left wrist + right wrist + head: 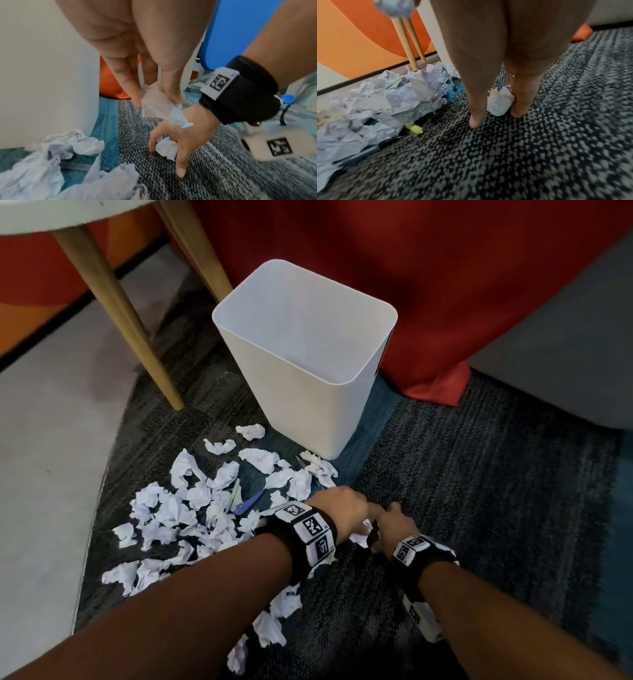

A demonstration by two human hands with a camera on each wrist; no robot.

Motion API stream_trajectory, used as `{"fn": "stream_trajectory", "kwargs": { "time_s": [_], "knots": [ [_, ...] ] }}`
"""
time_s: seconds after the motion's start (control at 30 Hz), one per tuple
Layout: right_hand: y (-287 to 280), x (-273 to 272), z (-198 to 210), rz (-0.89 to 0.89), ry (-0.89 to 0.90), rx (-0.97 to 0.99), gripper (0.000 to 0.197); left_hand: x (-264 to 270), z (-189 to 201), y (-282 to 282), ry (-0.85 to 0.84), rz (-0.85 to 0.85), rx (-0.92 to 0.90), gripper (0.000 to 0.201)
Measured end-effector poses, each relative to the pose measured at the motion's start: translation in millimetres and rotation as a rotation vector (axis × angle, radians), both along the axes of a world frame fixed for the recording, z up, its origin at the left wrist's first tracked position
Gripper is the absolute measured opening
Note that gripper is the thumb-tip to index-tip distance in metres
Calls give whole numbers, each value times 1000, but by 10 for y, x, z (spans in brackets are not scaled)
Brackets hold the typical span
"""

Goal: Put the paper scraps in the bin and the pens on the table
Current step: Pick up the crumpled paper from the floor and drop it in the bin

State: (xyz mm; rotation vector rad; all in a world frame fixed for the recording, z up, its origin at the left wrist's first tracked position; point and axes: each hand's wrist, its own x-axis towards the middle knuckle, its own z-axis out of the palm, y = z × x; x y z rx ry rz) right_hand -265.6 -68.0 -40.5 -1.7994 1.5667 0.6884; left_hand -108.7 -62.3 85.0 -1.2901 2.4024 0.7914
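Dark speckled carpet floor (pixel 462 508) with a teal patch, pale hard flooring at left. Standing on the carpet at the far middle: a white bin (pixel 308 364), open top. Near-left of it, a wide scatter of crumpled paper scraps (pixel 191 508), among them a purple pen (pixel 248 503), a black-tipped pen (pixel 453 84) and a yellow highlighter (pixel 415 129). Far left, two wooden legs (pixel 120 313) planted on the floor.

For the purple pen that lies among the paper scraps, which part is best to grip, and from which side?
Probably its near, lower end: the purple pen lies flat on the carpet with that end bare, while its far end runs under paper scraps. Come from above and pinch across the barrel.
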Motion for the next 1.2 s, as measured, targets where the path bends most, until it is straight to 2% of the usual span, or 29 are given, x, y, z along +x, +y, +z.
{"fn": "stream_trajectory", "kwargs": {
  "time_s": [0.07,0.2,0.33,0.53,0.67,0.77,0.87,0.97,1.1,1.2],
  "knots": [
    [26,-4,1,-2,3,-19,73,45,43,-41,-6,34,25,29],
    [49,6,25,20,4,-99,41,151,81,-86,-1,127,41,23],
    [-1,15,97,34,-20,-107,20,244,356,-186,148,220,-41,21],
    [-49,170,369,34,-33,-57,20,379,1233,-418,432,311,-238,18],
    [-152,391,693,55,-109,-85,28,527,1635,-644,568,386,-391,14],
    [-296,570,1061,93,-200,-112,31,664,1714,-862,531,473,-517,17],
    [-416,717,1440,189,-256,-128,32,796,1606,-1036,385,557,-562,23],
    [-466,787,1815,249,-325,-163,35,864,1471,-1094,305,605,-518,32],
    [-564,782,2224,197,-466,-217,34,874,1378,-1112,242,609,-411,43],
    [-682,726,2442,177,-498,-205,35,887,1412,-1122,185,588,-398,50]
  ]
}}
